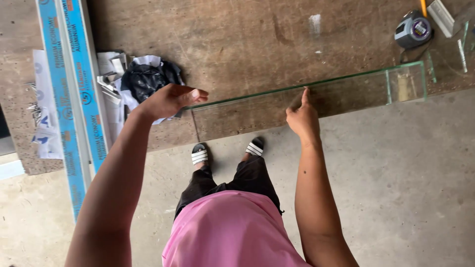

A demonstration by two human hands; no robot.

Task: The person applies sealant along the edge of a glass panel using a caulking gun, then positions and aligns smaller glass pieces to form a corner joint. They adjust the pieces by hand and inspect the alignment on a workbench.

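A long clear glass pane [346,96] with green edges lies across the brown workbench [237,44] and juts past its front edge. My left hand [168,101] rests at the pane's left end, fingers together and touching its corner. My right hand [303,118] is mostly closed, with the index finger stretched up against the pane's far edge near its middle. Neither hand grips anything.
Aluminium profiles in blue film [74,89] lie along the bench's left side beside crumpled black and white wrapping [143,76] and small metal offcuts. A grey tape measure [413,30] sits at the far right near more glass pieces [462,47]. Concrete floor [396,188] and my sandalled feet lie below.
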